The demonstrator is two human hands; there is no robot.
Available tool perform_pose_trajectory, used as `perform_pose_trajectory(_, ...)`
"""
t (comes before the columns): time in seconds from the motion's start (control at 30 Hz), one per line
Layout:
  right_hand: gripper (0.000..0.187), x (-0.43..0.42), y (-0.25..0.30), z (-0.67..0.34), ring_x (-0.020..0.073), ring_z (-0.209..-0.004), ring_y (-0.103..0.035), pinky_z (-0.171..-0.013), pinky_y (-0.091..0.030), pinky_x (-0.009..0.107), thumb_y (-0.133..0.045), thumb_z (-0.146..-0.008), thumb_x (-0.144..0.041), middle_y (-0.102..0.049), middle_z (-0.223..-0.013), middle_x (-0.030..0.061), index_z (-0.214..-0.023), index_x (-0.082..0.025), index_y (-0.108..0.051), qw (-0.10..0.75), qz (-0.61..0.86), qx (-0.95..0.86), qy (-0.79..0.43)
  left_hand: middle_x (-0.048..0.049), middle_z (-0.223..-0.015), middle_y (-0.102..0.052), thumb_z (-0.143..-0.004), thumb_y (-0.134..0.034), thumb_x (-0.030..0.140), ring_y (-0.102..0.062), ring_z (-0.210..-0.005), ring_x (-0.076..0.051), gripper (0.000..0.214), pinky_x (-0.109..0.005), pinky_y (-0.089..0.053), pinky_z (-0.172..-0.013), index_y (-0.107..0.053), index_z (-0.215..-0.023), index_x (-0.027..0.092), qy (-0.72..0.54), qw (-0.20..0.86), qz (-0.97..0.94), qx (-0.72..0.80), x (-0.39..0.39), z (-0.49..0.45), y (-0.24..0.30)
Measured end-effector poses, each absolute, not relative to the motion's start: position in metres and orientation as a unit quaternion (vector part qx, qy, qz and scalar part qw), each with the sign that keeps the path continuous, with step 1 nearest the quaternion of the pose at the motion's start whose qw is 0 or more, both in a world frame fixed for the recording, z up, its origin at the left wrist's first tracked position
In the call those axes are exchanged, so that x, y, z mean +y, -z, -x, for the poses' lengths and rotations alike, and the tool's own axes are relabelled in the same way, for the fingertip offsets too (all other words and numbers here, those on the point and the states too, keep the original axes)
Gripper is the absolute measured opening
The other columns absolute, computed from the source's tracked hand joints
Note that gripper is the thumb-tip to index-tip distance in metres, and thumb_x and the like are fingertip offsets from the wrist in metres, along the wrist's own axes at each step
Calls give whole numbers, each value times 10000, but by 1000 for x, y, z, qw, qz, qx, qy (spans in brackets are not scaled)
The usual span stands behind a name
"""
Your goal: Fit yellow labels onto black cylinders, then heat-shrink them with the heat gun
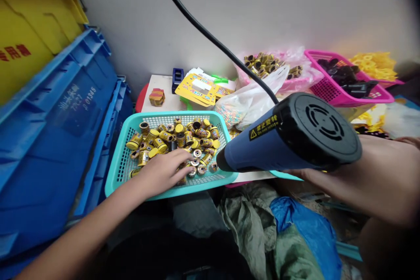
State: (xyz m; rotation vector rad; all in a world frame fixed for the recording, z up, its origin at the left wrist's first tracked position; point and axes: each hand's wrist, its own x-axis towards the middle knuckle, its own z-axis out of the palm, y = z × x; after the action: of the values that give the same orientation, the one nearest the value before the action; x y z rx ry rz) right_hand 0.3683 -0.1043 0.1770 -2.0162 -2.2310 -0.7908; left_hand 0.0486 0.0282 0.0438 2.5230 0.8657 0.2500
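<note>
A turquoise plastic basket (113,170) holds many small gold and yellow printed cylinders (159,144), some capped in yellow and some showing a round hole. My left hand (167,168) reaches over the basket's near side, thumb and fingers apart and curved among the cylinders; its fingertips are partly hidden. My right hand (370,175) grips a blue and black heat gun (259,140) labelled "Do not rotate". Its dark tapered end points down and left at the basket's right side. The gun covers most of my right fingers.
Blue crates (55,140) and a yellow crate (36,17) stack at left. A black cord (210,37) crosses above. Behind are yellow printed cards (197,89), a bag of pastel beads (229,109), more gold cylinders (265,63) and a pink basket (331,87) of black parts.
</note>
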Motion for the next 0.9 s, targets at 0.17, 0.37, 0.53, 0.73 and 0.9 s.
perform_pose_trajectory(0.17, 583, -92, -184, -361, 157, -419, -436, -426, -193, 252, -282, -896, -679, -508, -524, 24, -681, -215, -564, -25, 564, -761, 319, -35, -1128, -712, -952, -443, 410, -669, -1035, -200, 301, -291, -516, -869, -657, -1089, 250, -169, 230, -888, 361, 15, 3, -34)
perform_pose_trajectory(0.37, 570, -88, -185, -358, 109, -318, -226, -393, -171, 248, -346, -867, -712, -249, -375, -52, -685, -231, -590, -27, 547, -774, 318, -25, -988, -750, -916, -499, 448, -702, -917, -206, 285, -280, -531, -848, -701, -944, 249, -311, 194, -817, 446, 7, 39, -16)
perform_pose_trajectory(0.53, 542, -90, -187, -353, 103, -303, -237, -379, -187, 243, -386, -859, -686, -254, -368, -53, -631, -228, -564, -21, 552, -772, 314, -28, -950, -756, -903, -508, 460, -712, -868, -212, 290, -275, -551, -763, -697, -915, 240, -332, 195, -778, 497, 2, 44, -6)
perform_pose_trajectory(0.73, 514, -90, -192, -349, 115, -319, -324, -368, -197, 228, -404, -868, -645, -324, -376, -39, -644, -214, -571, -67, 543, -779, 306, -22, -965, -761, -905, -509, 448, -716, -888, -206, 281, -273, -547, -798, -705, -938, 250, -333, 196, -781, 490, 0, 43, 6)
perform_pose_trajectory(0.9, 529, -87, -191, -349, 112, -307, -312, -364, -189, 222, -402, -864, -666, -297, -358, -46, -663, -218, -598, -67, 531, -786, 310, -15, -952, -764, -914, -500, 450, -718, -880, -201, 287, -262, -538, -788, -708, -940, 255, -327, 176, -793, 483, -1, 46, 12)
